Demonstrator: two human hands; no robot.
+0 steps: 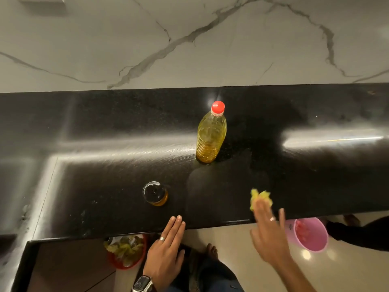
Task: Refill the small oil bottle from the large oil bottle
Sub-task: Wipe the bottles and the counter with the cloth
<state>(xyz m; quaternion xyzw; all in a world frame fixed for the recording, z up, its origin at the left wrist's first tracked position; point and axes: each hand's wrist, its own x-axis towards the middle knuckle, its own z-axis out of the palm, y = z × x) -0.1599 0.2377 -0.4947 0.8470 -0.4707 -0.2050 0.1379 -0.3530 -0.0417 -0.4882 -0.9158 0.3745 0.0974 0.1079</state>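
Amber oil, a shallow layer only, in the small oil bottle (155,193): upright near the front edge of the black counter (105,175), long axis vertical, seen almost from above. Large oil bottle (211,133) at its 1 o'clock, well apart, upright, red cap (218,107) on, mostly full.

Left hand (166,247) flat and open, holding nothing, fingertips over the counter edge; small bottle lies at its 12 o'clock, near. Likely the nearer hand.

Right hand (268,232) blurred, fingers spread on a yellow cloth (260,197); grip uncertain.

Count: two bottles, one cloth, two hands.
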